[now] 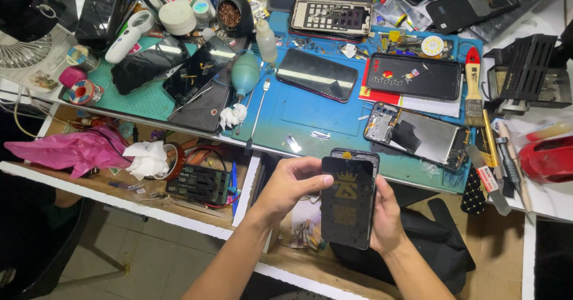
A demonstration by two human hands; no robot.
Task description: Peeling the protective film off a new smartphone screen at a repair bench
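Over the open drawer (197,183), just below the bench edge, both hands meet on one dark phone (349,201). Left hand (289,186) comes in from the side, thumb laid flat across the upper part of the black panel (348,207), fingers curled behind; right hand (385,216) cups the other long edge, wrapped snugly round it. Both grips are closed on the phone, neither loose. That black panel (gold crown print on it) sits slightly lower than the body behind it, whose top rim peeks out above, so the two look stacked rather than seated flush. Held upright and facing the eyes, probably to line the edges up by sight.

Up on the blue mat (310,130) lies an opened phone (415,136) with its insides showing, well apart from the hands. Beside it, a paintbrush (474,88) and a spudger (258,112) rest within reach. Pink plastic (74,148) and crumpled tissue (149,158) fill the drawer's left side.
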